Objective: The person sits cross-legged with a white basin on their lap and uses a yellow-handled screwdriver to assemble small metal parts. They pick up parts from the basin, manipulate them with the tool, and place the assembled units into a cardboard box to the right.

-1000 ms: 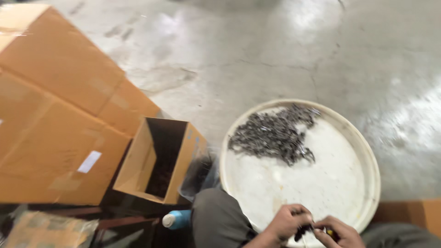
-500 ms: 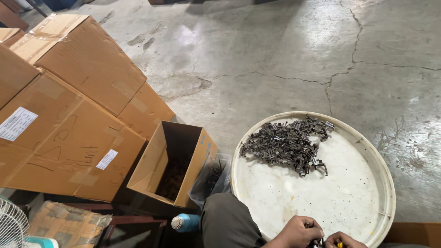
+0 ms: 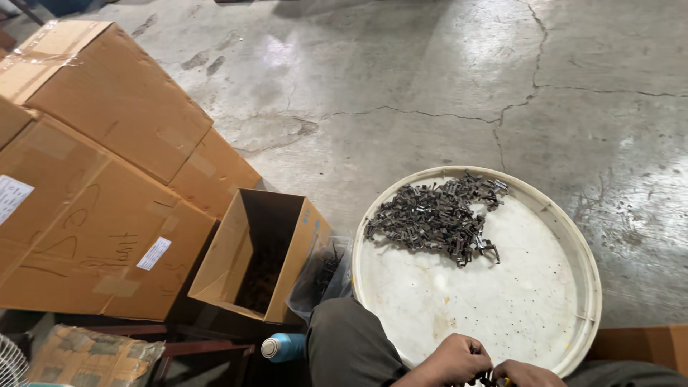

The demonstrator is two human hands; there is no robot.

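A round white tray (image 3: 584, 265) lies on the concrete floor with a heap of small dark metal parts (image 3: 441, 215) at its far side. At the bottom edge of the head view my left hand (image 3: 455, 360) and my right hand (image 3: 527, 374) meet over the tray's near rim, fingers closed together on a small dark metal part (image 3: 487, 376). Most of my right hand is cut off by the frame. My grey-clad knee (image 3: 347, 344) rests against the tray's left side.
An open small cardboard box (image 3: 287, 287) with dark parts inside stands left of the tray, a clear bag of parts (image 3: 322, 269) beside it. Large closed cartons (image 3: 107, 179) are stacked at left. A blue bottle (image 3: 283, 347) lies near my knee. Cracked concrete stretches beyond.
The view has tilted up and away, so my hands have slid toward the bottom edge and more floor shows. The hands stay together on the small part.
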